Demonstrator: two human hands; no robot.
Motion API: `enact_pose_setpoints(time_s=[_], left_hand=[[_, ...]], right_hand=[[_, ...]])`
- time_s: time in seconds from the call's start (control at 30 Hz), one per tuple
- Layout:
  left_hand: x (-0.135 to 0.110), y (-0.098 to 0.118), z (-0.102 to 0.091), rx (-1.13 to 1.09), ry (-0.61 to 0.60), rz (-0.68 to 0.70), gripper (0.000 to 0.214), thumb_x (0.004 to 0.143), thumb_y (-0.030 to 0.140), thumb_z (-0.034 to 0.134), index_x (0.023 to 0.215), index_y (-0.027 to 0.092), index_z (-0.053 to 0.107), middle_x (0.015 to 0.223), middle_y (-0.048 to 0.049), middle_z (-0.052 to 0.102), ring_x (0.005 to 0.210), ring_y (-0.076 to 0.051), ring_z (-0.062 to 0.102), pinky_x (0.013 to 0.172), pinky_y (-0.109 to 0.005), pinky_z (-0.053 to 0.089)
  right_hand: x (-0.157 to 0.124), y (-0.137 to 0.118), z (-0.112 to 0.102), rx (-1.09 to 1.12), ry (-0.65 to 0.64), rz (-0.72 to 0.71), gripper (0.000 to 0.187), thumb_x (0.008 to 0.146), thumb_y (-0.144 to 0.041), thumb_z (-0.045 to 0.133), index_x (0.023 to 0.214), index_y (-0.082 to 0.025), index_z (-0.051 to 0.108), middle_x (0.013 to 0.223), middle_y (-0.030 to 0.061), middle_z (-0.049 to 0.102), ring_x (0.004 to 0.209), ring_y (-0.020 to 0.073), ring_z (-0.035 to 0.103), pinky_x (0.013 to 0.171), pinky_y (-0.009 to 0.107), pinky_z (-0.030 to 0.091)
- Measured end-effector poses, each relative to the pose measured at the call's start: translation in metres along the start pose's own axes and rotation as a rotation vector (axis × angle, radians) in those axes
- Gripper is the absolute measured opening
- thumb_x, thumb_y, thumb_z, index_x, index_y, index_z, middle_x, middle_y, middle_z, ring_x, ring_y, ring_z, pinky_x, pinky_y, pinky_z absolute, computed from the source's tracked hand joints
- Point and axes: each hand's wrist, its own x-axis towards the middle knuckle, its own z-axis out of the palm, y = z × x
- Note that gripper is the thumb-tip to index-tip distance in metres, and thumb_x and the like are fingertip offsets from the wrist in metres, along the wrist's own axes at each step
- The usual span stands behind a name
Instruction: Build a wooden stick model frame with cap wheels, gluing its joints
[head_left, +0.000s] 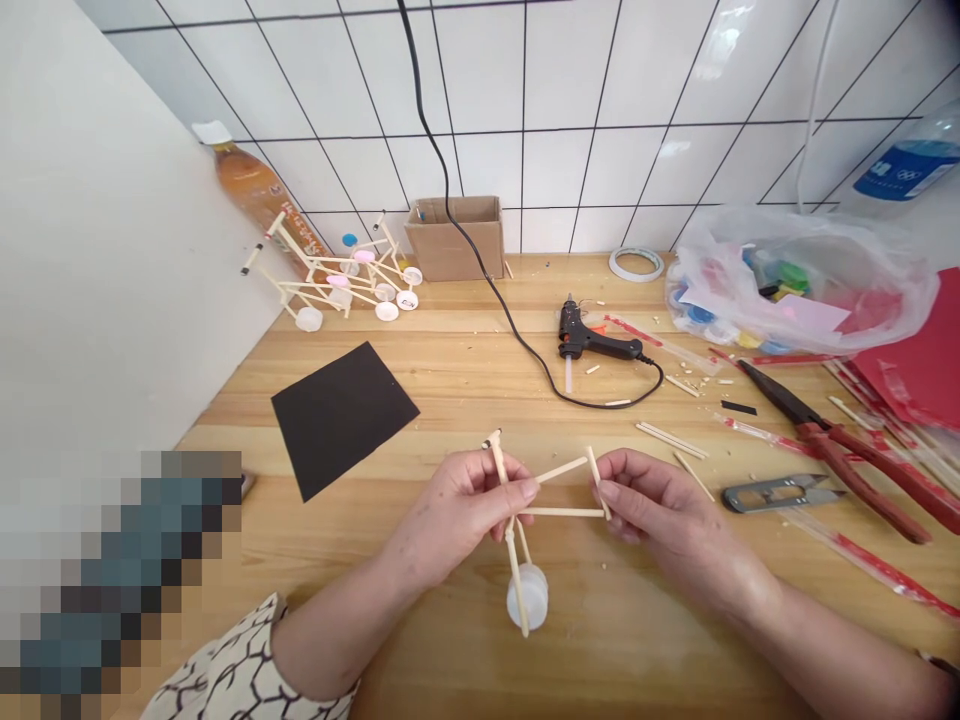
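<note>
Forearms [832,640] converge, both hands [664,510] pinching sticks [566,513].

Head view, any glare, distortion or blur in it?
Head view: glare on the glossy white wall tiles, upper right, black grid lines fanning outward toward the top; same view: blocky pixelated patch at lower left, bare left hand and bare right hand fairly sharp.

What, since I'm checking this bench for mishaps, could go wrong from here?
The thin stick frame pinched in the left hand might crack or loosen if twisted. The short stick in the right hand could slip out of line. The black cord trails across the bench to the glue gun, so a snag might drag it.
</note>
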Motion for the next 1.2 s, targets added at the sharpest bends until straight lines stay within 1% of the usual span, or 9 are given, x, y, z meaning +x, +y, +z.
enact_pose_setpoints(time_s=[0.23, 0.6, 0.83, 1.07, 1.2], left_hand=[[-0.0012, 0.0030, 0.0022, -0.014, 0.006, -0.003, 0.021, 0.071, 0.035, 0.067, 0.073, 0.015, 0.060, 0.056, 0.0003, 0.061, 0.047, -0.007, 0.043, 0.049, -0.020, 0.036], [-0.0014, 0.0030, 0.0021, -0.007, 0.006, 0.005, 0.022, 0.071, 0.035, 0.066, 0.074, 0.014, 0.061, 0.057, 0.0005, 0.061, 0.047, -0.007, 0.043, 0.049, -0.020, 0.037], [-0.0010, 0.0027, 0.0024, 0.002, 0.010, 0.001, 0.021, 0.071, 0.036, 0.066, 0.074, 0.015, 0.061, 0.057, 0.0001, 0.062, 0.047, -0.008, 0.043, 0.049, -0.020, 0.036], [0.0001, 0.0010, 0.0026, -0.010, 0.015, -0.001, 0.022, 0.070, 0.036, 0.067, 0.072, 0.015, 0.060, 0.056, 0.0005, 0.061, 0.047, -0.008, 0.044, 0.048, -0.020, 0.035], [0.0014, -0.0013, 0.0024, -0.033, -0.006, 0.004, 0.020, 0.071, 0.035, 0.066, 0.073, 0.015, 0.060, 0.058, 0.0008, 0.062, 0.047, -0.008, 0.047, 0.048, -0.020, 0.035]], right_hand=[[0.0004, -0.0018, 0.0016, -0.006, 0.011, -0.002, 0.025, 0.077, -0.042, 0.065, 0.082, -0.019, 0.059, 0.062, -0.0037, 0.048, 0.054, 0.0082, 0.038, 0.051, 0.023, 0.031], [-0.0014, -0.0034, 0.0016, -0.002, 0.011, -0.005, 0.024, 0.077, -0.040, 0.066, 0.081, -0.018, 0.059, 0.061, -0.0040, 0.048, 0.053, 0.0074, 0.037, 0.050, 0.022, 0.030], [-0.0007, -0.0031, 0.0021, -0.013, 0.022, 0.002, 0.027, 0.075, -0.044, 0.066, 0.080, -0.019, 0.059, 0.062, -0.0039, 0.048, 0.053, 0.0079, 0.037, 0.050, 0.023, 0.030], [-0.0008, -0.0015, 0.0017, -0.026, 0.025, 0.002, 0.026, 0.076, -0.044, 0.065, 0.080, -0.019, 0.061, 0.061, -0.0037, 0.048, 0.053, 0.0079, 0.036, 0.050, 0.023, 0.029], [0.0006, -0.0003, 0.0004, -0.041, 0.028, 0.003, 0.025, 0.078, -0.044, 0.064, 0.080, -0.019, 0.062, 0.059, -0.0038, 0.047, 0.053, 0.0079, 0.036, 0.050, 0.023, 0.027]])
